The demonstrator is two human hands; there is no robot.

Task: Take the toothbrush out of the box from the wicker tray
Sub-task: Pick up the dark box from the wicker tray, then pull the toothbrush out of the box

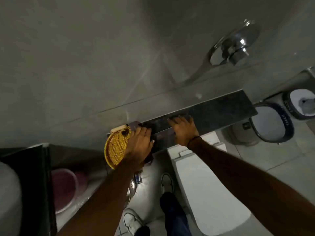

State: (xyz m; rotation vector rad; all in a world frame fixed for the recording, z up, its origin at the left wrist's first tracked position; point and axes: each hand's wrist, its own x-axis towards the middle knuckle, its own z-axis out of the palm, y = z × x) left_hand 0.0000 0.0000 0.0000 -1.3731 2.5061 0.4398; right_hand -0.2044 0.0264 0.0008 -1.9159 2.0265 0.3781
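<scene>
Nearest, at six o'clock, a white ceramic toilet stands under both outstretched arms. Beyond it the left hand is curled closed on a dark, blurred item beside the round yellow wicker tray at nine o'clock; whether this is the toothbrush box cannot be told, and no toothbrush shows. The right hand lies flat and empty on the dark stone ledge. Risk: the tray overhangs the ledge end and a tug could tip it floorward. At two o'clock, a chrome wall fitting.
</scene>
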